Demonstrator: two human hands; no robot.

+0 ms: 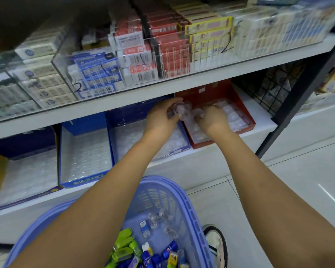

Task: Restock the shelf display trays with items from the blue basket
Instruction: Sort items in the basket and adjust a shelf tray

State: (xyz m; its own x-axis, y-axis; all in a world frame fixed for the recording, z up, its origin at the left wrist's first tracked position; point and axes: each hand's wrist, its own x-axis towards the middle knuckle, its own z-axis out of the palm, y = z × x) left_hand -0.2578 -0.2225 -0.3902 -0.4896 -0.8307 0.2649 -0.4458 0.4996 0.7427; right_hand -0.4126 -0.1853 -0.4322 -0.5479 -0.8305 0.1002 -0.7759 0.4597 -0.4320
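Note:
Both arms reach over the blue basket [184, 198] to the lower shelf. My left hand [162, 117] grips a bunch of clear round capsules [181, 111] just left of the red display tray [248, 117]. My right hand [211, 120] hovers over that tray's clear blister insert, fingers curled on a small clear piece. In the basket lie several small green, blue and yellow items [143, 252] and a few clear capsules [162, 221]. A blue tray [182, 132] sits under my left wrist.
More blue trays [85, 153] with clear inserts line the lower shelf to the left. The upper shelf [162, 86] carries acrylic bins of boxed goods. A black wire grid [269, 88] and a black post [298, 89] stand at the right. A shoe [217, 242] rests on the tiled floor.

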